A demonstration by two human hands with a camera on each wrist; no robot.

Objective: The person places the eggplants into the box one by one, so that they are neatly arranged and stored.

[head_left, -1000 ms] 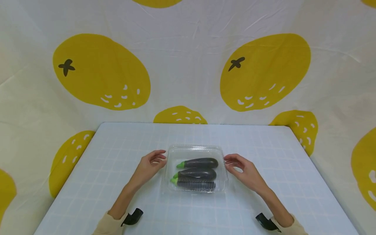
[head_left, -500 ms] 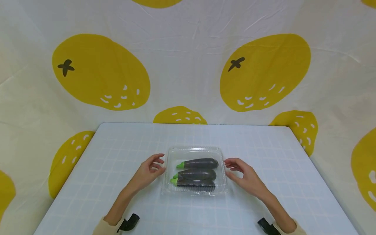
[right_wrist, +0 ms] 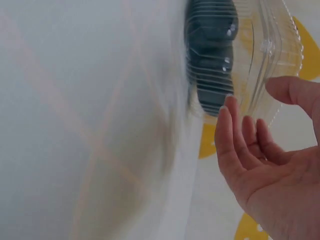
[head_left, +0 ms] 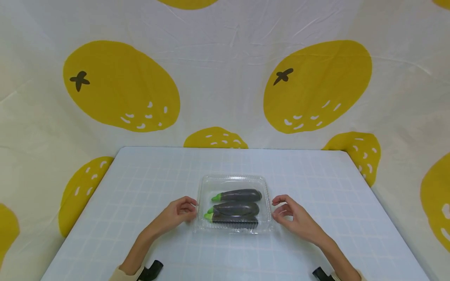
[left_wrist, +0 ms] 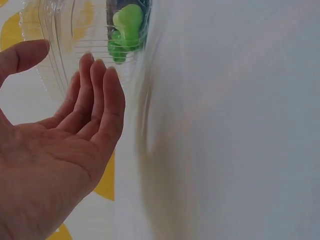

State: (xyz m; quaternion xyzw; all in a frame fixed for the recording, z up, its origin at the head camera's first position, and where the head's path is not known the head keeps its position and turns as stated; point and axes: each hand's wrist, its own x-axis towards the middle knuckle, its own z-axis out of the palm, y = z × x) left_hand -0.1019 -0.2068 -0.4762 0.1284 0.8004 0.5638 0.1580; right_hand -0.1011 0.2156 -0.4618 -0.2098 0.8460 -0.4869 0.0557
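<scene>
A clear plastic clamshell container [head_left: 206, 186] sits closed on the table, its lid over three dark eggplants with green stem ends. They lie side by side: a back eggplant [head_left: 242, 194], a middle eggplant [head_left: 236, 208] and a front eggplant [head_left: 235, 223] seen through the ribbed front wall. My left hand [head_left: 179, 211] is at the container's left side, fingers loosely bent, fingertips right by the wall. On the opposite side my right hand [head_left: 294, 219] mirrors it. In both wrist views the thumb is near the rim and the fingers are lower beside the wall, gripping nothing.
The table [head_left: 147, 171] has a pale checked cover. Behind it hangs a white cloth [head_left: 221, 78] printed with big yellow fruit. A black wrist camera [head_left: 151, 271] shows at the left cuff, another black wrist camera [head_left: 321, 274] at the right.
Both hands have slid toward me along the container's sides, the left one more clearly. The container's rim appears slightly lower than a second ago; the eggplants stay in place.
</scene>
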